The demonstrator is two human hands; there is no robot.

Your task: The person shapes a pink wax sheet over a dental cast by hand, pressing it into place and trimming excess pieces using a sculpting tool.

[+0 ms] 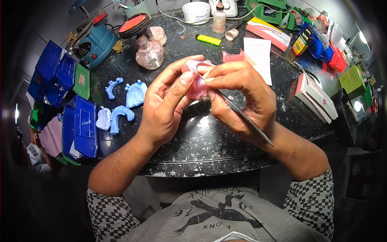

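Observation:
Above the middle of the black table, my left hand [167,94] is closed around a pink dental plate [197,88] that looks like wax, its thumb pressing on the near side. My right hand [248,94] grips a slim dark metal carving tool [252,123]. The tool's long shaft slants down past the palm toward my wrist, and its working end is at the plate, partly covered by my fingers. Fingertips of the right hand are close against the plate's right edge; whether they touch it I cannot tell.
Blue dental casts [136,93] and blue boxes [80,127] are at left. Behind my hands are a glass spirit lamp [150,55], a green lighter [209,39], a pink wax sheet [233,56] and white paper [258,60]. White boxes [316,97] lie at right.

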